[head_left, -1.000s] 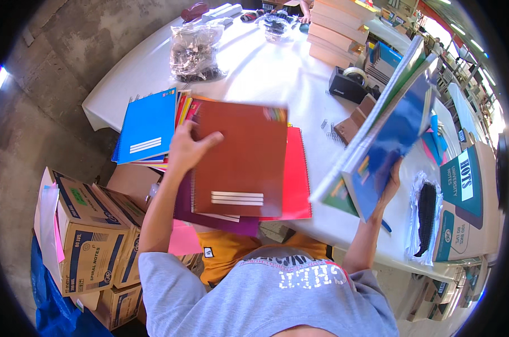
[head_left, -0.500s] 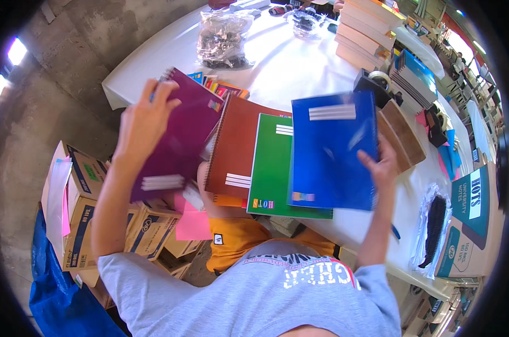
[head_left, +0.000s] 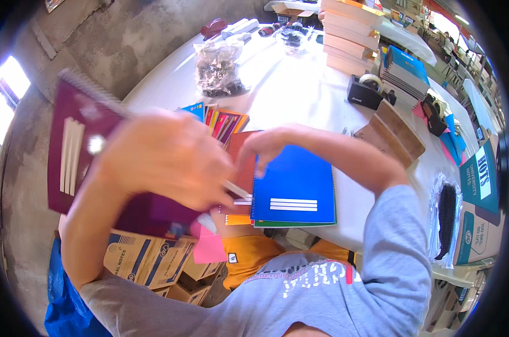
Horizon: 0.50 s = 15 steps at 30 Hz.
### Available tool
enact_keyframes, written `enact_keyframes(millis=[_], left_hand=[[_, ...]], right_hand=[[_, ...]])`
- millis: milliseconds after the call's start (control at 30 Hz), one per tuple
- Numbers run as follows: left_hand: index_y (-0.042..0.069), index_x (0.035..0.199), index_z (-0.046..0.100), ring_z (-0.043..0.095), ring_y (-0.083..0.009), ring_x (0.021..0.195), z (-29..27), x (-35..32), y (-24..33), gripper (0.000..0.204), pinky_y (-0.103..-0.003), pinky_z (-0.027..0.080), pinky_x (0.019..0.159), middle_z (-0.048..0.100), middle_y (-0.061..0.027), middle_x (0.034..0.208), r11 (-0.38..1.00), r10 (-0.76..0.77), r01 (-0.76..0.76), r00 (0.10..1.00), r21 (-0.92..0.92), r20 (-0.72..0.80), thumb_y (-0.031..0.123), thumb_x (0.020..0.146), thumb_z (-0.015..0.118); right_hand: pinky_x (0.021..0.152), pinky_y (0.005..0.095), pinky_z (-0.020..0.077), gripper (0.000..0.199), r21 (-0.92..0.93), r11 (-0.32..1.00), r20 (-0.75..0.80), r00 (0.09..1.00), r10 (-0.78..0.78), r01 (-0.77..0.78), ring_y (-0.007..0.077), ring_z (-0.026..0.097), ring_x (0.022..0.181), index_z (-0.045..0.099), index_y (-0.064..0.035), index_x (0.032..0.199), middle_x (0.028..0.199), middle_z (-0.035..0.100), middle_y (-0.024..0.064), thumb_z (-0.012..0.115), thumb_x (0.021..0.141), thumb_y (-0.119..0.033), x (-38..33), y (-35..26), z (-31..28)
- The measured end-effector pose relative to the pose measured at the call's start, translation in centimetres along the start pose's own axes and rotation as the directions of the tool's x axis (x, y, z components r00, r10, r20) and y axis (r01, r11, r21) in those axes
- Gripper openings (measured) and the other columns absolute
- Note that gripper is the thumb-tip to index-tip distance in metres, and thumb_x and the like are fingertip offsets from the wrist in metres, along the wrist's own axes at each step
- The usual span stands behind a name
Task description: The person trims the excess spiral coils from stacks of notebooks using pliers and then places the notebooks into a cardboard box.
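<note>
A purple spiral notebook is tilted up at the left, beyond the table edge. My left hand, smeared by motion, lies across it and holds it; the grip itself is hidden. A blue spiral notebook lies at the table's near edge, its white label lines toward me. Below it shows a strip of a green notebook, and to its left part of a brown notebook. My right hand reaches over the blue notebook's upper left corner, fingers bent down and apart, gripping nothing visible.
Small colourful booklets lie behind the brown notebook. Farther back are a clear bag of dark pieces and a tall stack of books. At right are a tape dispenser, a wooden block and bagged black binding coils. Cardboard boxes stand lower left.
The purple notebook has swung left and turned in my left hand. The blue notebook now lies turned around over the green one. My right hand has moved left, from its right edge to its upper left.
</note>
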<state>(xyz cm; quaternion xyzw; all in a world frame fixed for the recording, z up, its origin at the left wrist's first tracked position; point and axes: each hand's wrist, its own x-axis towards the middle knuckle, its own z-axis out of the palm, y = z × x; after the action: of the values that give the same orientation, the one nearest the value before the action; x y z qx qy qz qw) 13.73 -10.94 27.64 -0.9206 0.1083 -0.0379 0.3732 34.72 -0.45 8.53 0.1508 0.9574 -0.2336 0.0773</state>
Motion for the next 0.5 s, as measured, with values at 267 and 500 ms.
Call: enact_keyframes(millis=[267, 500], left_hand=[[0.013, 0.074, 0.063, 0.064, -0.0218, 0.068, 13.0, 16.9, 7.5, 0.031, -0.037, 0.05, 0.059, 0.063, -0.0055, 0.073, 0.656, 0.628, -0.597, 0.771, -0.462, -0.104, 0.04, 0.084, 0.054], [0.012, 0.113, 0.057, 0.052, -0.0261, 0.105, 17.2, 8.8, 11.0, 0.039, -0.035, 0.046, 0.086, 0.056, -0.0066, 0.107, 0.642, -0.51, 0.287, 0.852, -0.711, -0.116, 0.026, 0.076, 0.064]], right_hand=[[0.104, 0.034, 0.0324, 0.077, 0.808, 0.374, -0.589, 0.608, 0.533, 0.454, 0.0214, 0.041, 0.124, 0.015, -0.0059, 0.146, 0.138, 0.04, 0.0132, 0.052, 0.091, -0.045, -10.1, -8.0, 6.8], [0.099, 0.0342, 0.0397, 0.081, 0.592, 0.585, -0.671, 0.063, 0.739, -0.554, 0.0255, 0.04, 0.126, 0.025, 0.0016, 0.14, 0.14, 0.035, 0.0164, 0.072, 0.077, -0.018, -12.4, -8.4, 19.7]])
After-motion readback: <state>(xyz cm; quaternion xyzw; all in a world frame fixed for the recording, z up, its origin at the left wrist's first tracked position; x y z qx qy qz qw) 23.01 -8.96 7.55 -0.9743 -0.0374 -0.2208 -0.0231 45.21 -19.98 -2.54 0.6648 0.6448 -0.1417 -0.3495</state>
